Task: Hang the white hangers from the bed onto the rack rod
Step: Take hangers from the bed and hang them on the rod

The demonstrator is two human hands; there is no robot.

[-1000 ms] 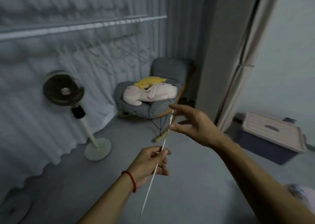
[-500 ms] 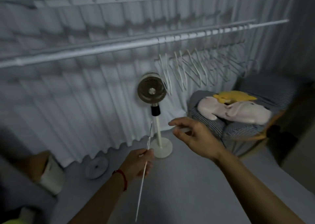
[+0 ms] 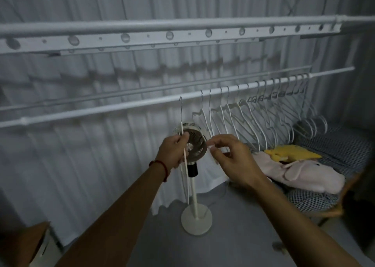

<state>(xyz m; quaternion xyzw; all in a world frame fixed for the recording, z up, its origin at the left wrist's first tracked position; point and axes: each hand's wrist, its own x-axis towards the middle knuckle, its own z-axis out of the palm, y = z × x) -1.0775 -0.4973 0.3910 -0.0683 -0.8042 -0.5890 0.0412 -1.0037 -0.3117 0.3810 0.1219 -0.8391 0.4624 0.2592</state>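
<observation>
In the head view, a long white metal rack rod (image 3: 121, 106) crosses the picture, rising from the left edge toward the right, in front of a pale pleated curtain (image 3: 81, 155). A thinner white rod (image 3: 142, 92) runs just behind it, and above both hangs a flat white rail with round holes (image 3: 125, 38) under a thick white bar. A row of thin white hangers (image 3: 253, 112) already hangs on the right half of the rack rod, closely spaced toward the far end.

The left hand (image 3: 174, 152), with a red string bracelet (image 3: 162, 166) at the wrist, grips a thin white hanger with a metal hook (image 3: 183, 145), fingers curled round its upper part. The hook reaches up to the rack rod just left of the hanging row; whether it rests on the rod I cannot tell. The right hand (image 3: 233, 159) is beside it, fingers bent toward the thumb; it is too blurred to tell if it pinches anything.

Directly behind the hands stands a white pedestal fan with a dark round grille (image 3: 193, 145), its round base (image 3: 196, 219) on the grey floor. To the right, a checked blue-and-white cushioned chair (image 3: 334, 149) holds a pale pink soft toy (image 3: 294, 173) with a yellow soft toy (image 3: 292, 154) lying on it. At the lower left corner a brown and white object (image 3: 34, 244) is only partly seen.
</observation>
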